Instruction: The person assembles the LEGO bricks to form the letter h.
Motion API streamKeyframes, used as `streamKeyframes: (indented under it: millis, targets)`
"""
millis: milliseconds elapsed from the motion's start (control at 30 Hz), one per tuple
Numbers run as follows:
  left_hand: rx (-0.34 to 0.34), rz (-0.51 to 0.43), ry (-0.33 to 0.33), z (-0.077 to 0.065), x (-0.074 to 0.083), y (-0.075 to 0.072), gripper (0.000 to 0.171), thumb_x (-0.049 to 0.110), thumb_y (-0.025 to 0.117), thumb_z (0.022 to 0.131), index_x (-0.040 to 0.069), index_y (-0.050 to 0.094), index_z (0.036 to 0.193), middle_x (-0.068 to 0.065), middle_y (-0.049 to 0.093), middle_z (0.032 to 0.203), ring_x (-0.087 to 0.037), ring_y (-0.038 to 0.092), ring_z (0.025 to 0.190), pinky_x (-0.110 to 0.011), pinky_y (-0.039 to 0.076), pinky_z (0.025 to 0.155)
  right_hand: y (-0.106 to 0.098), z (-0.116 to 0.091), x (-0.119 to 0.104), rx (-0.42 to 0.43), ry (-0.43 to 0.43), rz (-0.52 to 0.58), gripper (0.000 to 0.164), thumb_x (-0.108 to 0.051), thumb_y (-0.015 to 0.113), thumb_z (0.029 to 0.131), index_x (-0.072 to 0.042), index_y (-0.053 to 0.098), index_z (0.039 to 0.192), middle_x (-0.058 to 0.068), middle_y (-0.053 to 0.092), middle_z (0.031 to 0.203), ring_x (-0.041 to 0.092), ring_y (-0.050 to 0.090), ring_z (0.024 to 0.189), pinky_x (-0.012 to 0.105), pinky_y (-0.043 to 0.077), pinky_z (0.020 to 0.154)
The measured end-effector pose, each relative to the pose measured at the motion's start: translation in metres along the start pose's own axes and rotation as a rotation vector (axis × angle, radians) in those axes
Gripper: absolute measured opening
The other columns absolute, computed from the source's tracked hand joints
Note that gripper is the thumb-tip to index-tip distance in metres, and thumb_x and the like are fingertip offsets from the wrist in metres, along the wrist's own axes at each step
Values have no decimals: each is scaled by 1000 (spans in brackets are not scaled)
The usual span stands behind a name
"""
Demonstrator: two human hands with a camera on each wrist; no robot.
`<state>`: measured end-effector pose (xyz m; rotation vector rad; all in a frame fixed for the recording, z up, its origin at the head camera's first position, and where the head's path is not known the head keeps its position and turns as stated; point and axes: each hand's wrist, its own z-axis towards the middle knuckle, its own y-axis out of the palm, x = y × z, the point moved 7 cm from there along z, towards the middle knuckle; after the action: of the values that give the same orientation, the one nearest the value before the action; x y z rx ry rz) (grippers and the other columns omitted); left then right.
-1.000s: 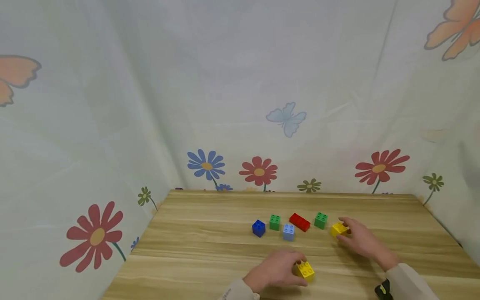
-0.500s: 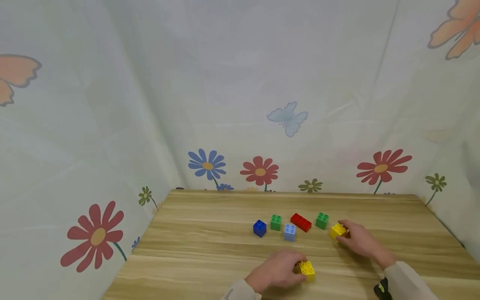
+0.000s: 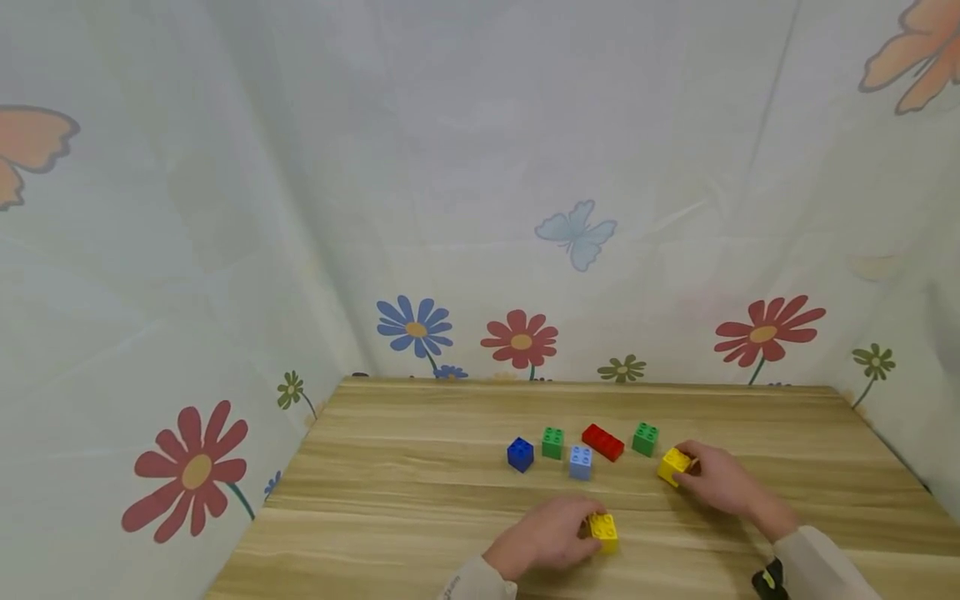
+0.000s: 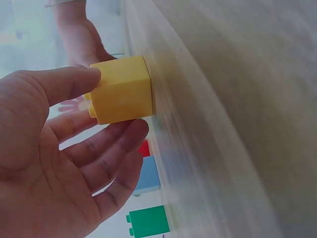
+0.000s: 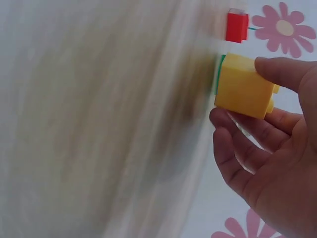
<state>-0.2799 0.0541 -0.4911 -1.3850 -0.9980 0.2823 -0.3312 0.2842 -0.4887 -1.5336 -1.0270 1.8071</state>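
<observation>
Near the front of the table, my left hand [image 3: 551, 533] pinches a yellow toy brick [image 3: 603, 532] between thumb and fingers, studs up. Its plain yellow side faces the left wrist camera, the thumb on one side and fingertips on the other. Farther right and back, my right hand [image 3: 723, 479] grips a second yellow toy brick [image 3: 674, 466] in the same manner. In the right wrist view the thumb lies along one face of that yellow brick [image 5: 245, 87], with curled fingers at the opposite face. Both bricks stay close to the tabletop.
Behind the hands on the wooden table [image 3: 375, 517] lie a dark blue brick [image 3: 521, 454], a green brick [image 3: 552, 442], a light blue brick [image 3: 581, 462], a long red brick [image 3: 603, 442] and another green brick [image 3: 645, 439]. Flower-printed cloth [image 3: 480, 208] hangs around the table.
The left hand and its yellow brick have shifted slightly left and back. The right hand's brick has turned a little and moved slightly; both hands keep their hold.
</observation>
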Motion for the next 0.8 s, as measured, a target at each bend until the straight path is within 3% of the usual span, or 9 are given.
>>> streamKeyframes:
  millis: [233,367,600,800]
  targets:
    - [4,-43,11,0,-3,-2,35,32,64,90,22,58,123,17,57,104,3,48,83,-19,44,76,-5,-7,-16,-24,-14,41,45,-25,68,88,3,55,120,4,61,101,17,57,86,34,50,73]
    - [5,-131,-1,-1,-8,-2,34,28,65,90,20,58,122,17,56,98,3,48,79,-18,44,72,-7,-12,-29,-42,-25,53,44,-28,68,87,0,56,120,0,61,99,15,56,85,32,49,72]
    - [5,-250,-18,1,-17,-2,31,22,66,89,17,59,119,15,56,94,1,50,78,-19,45,71,-7,-19,-47,-64,-29,69,42,-21,70,86,-3,57,121,-1,60,99,15,54,87,32,49,73]
    - [-7,-288,-21,2,-17,-1,30,20,66,89,17,59,118,14,56,93,-1,49,78,-20,45,71,-6,-28,-62,-86,-77,72,43,-18,72,84,-1,58,121,1,61,105,18,55,90,35,50,74]
